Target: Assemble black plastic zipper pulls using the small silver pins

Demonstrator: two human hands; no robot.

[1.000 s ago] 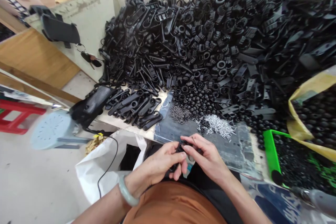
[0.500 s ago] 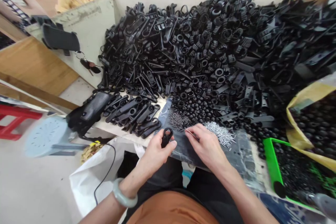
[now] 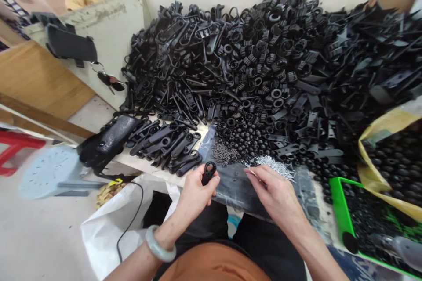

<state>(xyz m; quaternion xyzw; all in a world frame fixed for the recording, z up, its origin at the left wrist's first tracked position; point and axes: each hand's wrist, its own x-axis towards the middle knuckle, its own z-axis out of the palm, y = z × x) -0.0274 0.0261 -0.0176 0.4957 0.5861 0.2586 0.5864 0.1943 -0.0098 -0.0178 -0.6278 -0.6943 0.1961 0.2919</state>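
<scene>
Near the front edge, my left hand point(image 3: 198, 186) grips a black plastic part with a ring-shaped end point(image 3: 209, 171), the ring facing up. My right hand point(image 3: 272, 186) is closed, thumb and fingertips pinching a thin metal piece point(image 3: 253, 172) whose full shape is hidden. Beside that hand lies a heap of silver pins point(image 3: 275, 167). Small dark grey pieces point(image 3: 224, 153) form a pile between the hands, and black balls point(image 3: 247, 136) are heaped behind them. The dark work surface point(image 3: 235, 186) shows beneath both hands.
A large mound of black plastic parts point(image 3: 224, 52) fills the bench behind. Finished-looking long black parts point(image 3: 165, 142) lie in rows at left. To the right stand a green tray point(image 3: 338, 202) and a yellow-edged bag point(image 3: 369, 149) of black balls. A pale blue stool point(image 3: 49, 171) is left.
My right hand has moved right, away from my left hand, still pinching the thin metal piece. My left hand keeps hold of the black part in nearly the same place.
</scene>
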